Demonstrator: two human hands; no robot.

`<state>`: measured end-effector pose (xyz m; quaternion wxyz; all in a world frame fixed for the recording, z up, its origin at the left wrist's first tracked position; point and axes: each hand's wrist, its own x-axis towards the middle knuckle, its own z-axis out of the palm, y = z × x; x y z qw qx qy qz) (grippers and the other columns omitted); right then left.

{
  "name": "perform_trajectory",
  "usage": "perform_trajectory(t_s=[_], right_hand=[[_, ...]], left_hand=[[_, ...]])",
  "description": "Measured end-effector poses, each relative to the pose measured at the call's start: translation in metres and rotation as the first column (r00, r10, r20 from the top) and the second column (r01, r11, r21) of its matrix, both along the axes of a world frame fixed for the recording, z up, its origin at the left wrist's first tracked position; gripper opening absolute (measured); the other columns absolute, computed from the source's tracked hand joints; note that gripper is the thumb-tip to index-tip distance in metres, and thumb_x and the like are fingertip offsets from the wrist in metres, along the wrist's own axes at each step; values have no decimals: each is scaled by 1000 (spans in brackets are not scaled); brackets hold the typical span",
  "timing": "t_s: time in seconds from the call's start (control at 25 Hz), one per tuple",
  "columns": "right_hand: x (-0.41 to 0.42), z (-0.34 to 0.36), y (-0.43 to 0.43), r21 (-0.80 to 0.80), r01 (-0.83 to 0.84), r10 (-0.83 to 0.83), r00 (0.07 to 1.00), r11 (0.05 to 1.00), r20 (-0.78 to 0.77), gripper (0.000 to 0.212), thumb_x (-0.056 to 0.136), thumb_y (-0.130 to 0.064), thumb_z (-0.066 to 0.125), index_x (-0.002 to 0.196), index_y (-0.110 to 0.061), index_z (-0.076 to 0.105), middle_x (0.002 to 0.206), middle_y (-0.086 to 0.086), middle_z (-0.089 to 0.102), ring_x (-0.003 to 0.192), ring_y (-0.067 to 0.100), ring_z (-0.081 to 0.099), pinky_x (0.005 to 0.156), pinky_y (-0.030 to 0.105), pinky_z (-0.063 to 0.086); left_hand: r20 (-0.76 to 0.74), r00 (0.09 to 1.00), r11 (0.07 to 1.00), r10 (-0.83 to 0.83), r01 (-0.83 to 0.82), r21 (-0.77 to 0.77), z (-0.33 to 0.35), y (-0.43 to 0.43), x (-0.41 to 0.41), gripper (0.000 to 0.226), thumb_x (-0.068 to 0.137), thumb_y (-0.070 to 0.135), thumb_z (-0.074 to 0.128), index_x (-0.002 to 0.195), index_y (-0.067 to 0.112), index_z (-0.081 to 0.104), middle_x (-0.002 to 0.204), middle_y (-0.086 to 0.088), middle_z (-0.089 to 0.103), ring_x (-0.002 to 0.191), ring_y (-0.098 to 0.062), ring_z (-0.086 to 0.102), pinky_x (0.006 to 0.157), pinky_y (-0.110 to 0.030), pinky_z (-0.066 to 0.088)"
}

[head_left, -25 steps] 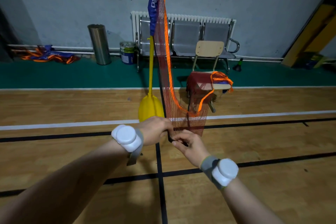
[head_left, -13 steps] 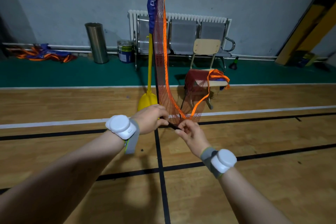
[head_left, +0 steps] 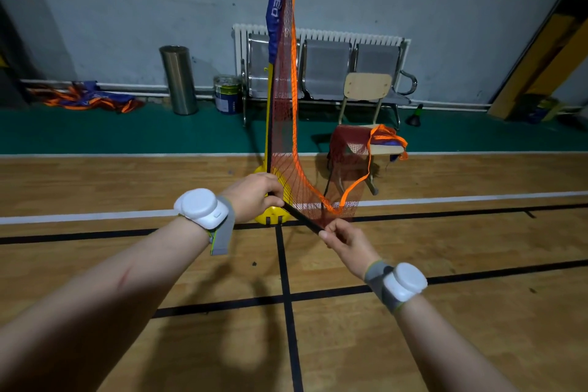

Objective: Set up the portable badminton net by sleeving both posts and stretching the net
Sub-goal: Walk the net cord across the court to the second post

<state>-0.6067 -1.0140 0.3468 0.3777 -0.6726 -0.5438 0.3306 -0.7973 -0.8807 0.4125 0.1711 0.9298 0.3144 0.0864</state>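
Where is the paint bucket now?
The paint bucket sits left of centre in the head view, on green floor between steel bin and bench.

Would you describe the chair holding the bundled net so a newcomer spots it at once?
Find the white radiator on the back wall, then the grey metal seats before it. In front of those stands a lone chair: only it has a pale wooden back and red net heaped on its seat.

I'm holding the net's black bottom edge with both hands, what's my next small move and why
Probably slide the right hand along the black bottom band toward the wooden chair, left hand pinching near the yellow post base. The red mesh net hangs slack, and its far end lies bunched on that chair.
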Motion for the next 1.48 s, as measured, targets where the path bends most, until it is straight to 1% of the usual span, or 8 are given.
perform_trajectory(t_s=[0.24,0.48,0.64,0.84,1.08,1.2,1.36,1.48], right_hand=[[14,10,-3,48,33,-35,998,998,48,30,86,-20,63,61,-20,45,69,-3,42,64,9,39,64,21,34],[41,10,-31,-26,-5,3,997,1000,-79,12,87,-5,60,78,-12,56,64,-3,42,55,-1,42,56,6,36],[47,15,-36,79,17,-16,1000,997,-16,5,84,-5,63,84,-9,63,72,-4,47,67,4,44,63,8,36],[53,19,-54,109,-11,19,997,994,-73,14,84,-5,64,96,-7,71,82,-15,62,76,-7,57,75,3,42],[72,17,-80,133,-68,75,996,989,-44,17,84,-5,64,99,-3,71,90,0,66,84,0,58,79,4,42],[82,11,-88,121,-77,82,996,990,-36,19,84,-5,64,101,-3,70,88,-13,63,84,-7,58,80,2,41],[90,-3,-101,93,-46,51,997,995,-56,20,82,-8,67,102,-8,69,90,-13,60,84,-5,56,79,4,42],[87,-11,-109,108,-21,16,999,994,48,16,77,-9,72,78,-20,60,79,-11,47,72,3,46,68,8,39]], left_hand=[[43,998,998,47,-45,-47,0,-3,12,20,90,24,57,93,7,65,90,2,50,86,-15,45,80,-31,38],[62,993,994,104,-102,-39,-1,-6,18,16,88,20,59,91,6,67,98,-7,60,83,-14,47,78,-29,37],[38,992,992,122,-121,-40,-8,-14,28,17,90,17,56,94,3,65,100,-10,60,85,-17,47,74,-26,34],[31,993,994,112,-112,-9,-17,-29,56,17,93,14,49,103,9,61,108,-11,56,106,-26,50,90,-35,40],[-91,994,998,-53,55,17,-29,-79,102,40,93,12,48,133,17,46,143,2,41,134,-17,35,110,-28,27],[-40,990,988,-137,140,68,-30,-107,118,38,91,8,47,127,20,51,137,4,47,131,-14,38,108,-23,23],[-28,991,990,-128,130,62,-33,-138,124,28,92,21,50,120,18,56,123,2,53,120,-14,43,100,-22,30],[-8,997,996,-81,81,36,-27,-148,118,25,91,29,53,110,14,60,114,-1,55,112,-15,43,92,-21,32]])
